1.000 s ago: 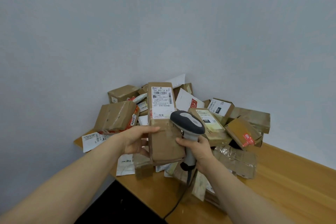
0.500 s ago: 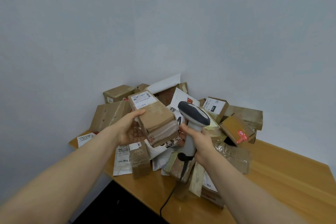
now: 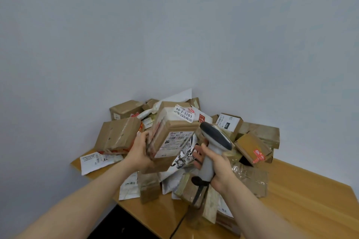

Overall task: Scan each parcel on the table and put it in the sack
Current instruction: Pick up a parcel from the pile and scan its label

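My left hand (image 3: 138, 152) grips a long brown cardboard parcel (image 3: 171, 134) from its left side, holding it above the pile with its white barcode label turned toward me. My right hand (image 3: 217, 165) grips the handle of a grey and white barcode scanner (image 3: 215, 139), whose dark head sits just right of the parcel's label. The scanner's black cable (image 3: 180, 225) drops toward the table's front edge. No sack is in view.
A heap of taped cardboard boxes (image 3: 118, 136) and white mailer bags (image 3: 129, 187) fills the corner of a wooden table (image 3: 301, 203) against two pale walls. A box with a red sticker (image 3: 252, 149) lies on the right. Bare wood shows at right.
My left hand has turned the parcel over, so its labelled face now tilts down toward me. The scanner has stayed beside it at the right. The view has shifted slightly.
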{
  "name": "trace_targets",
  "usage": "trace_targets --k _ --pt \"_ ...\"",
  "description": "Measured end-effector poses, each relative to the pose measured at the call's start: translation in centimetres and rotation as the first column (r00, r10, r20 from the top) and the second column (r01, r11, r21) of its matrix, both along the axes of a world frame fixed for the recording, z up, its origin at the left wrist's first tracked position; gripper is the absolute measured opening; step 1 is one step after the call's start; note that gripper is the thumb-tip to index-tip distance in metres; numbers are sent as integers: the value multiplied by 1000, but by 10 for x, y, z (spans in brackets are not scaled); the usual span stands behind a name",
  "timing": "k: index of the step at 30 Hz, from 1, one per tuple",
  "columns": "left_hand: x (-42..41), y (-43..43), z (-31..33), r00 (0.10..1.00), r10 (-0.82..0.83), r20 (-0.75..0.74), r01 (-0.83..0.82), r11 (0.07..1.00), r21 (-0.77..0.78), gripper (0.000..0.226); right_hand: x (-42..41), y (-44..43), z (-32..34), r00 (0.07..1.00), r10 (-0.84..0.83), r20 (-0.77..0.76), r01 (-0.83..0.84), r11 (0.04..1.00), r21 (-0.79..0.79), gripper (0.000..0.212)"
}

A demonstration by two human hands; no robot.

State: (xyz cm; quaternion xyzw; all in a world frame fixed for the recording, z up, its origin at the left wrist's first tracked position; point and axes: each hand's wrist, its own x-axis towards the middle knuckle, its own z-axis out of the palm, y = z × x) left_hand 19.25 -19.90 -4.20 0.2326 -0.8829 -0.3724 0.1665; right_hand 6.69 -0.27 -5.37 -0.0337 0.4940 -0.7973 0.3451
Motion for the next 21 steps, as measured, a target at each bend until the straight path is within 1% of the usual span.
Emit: trace_targets --k 1,2,3,4,5,6,8,10,11,13,14,17,19,20,21 --pt "0 2 -1 1000 -29 -8 29 1000 -5 101 0 0 1 1000 5 -12 -5 1000 2 54" --pt "-1 5 -1 996 -66 -53 65 998 -13 97 1 -1 1 1000 7 -24 -7 1000 5 56" --pt "-2 7 -1 995 -72 -69 73 997 19 91 1 -1 1 999 9 -31 -8 1000 9 57" --pt "-2 8 -2 993 -87 -83 89 996 19 88 2 -2 1 1000 6 -31 -6 1000 9 57" --pt "-3 5 -6 993 -81 -80 84 996 35 92 3 -4 0 1000 -1 -19 1 1000 9 55" --pt "-3 5 -8 991 -100 -86 101 995 14 99 3 -5 0 1000 -7 -6 7 1000 8 54" --pt "-4 2 -14 990 -128 -65 128 992 3 112 5 -7 0 1000 -15 9 15 1000 12 58" --pt "-6 5 -14 986 -141 -89 152 980 127 112 7 -8 -1 1000 -16 6 16 1000 22 59" --pt "-9 5 -14 984 -139 -110 158 970 187 109 8 -9 -2 1000 -13 2 13 999 30 56" --pt "-15 8 -11 979 -144 -144 175 958 229 102 9 -8 -3 1000 -7 -2 7 999 38 47" --pt "-16 9 -8 973 -164 -163 198 955 221 100 10 -8 -3 1000 -5 -4 5 999 43 45" --pt "-16 2 -2 975 -139 -170 163 977 138 103 9 -6 -2 999 -27 -33 29 997 65 39" --pt "-14 0 4 975 -106 -196 113 993 24 102 8 -5 2 994 -66 -84 73 994 78 42" --pt "-14 -3 7 974 -75 -216 66 997 -50 100 8 -4 5 990 -72 -118 82 993 81 44" --pt "-16 -5 9 971 -36 -235 7 992 -124 98 9 -2 11 987 -64 -146 75 994 74 41"
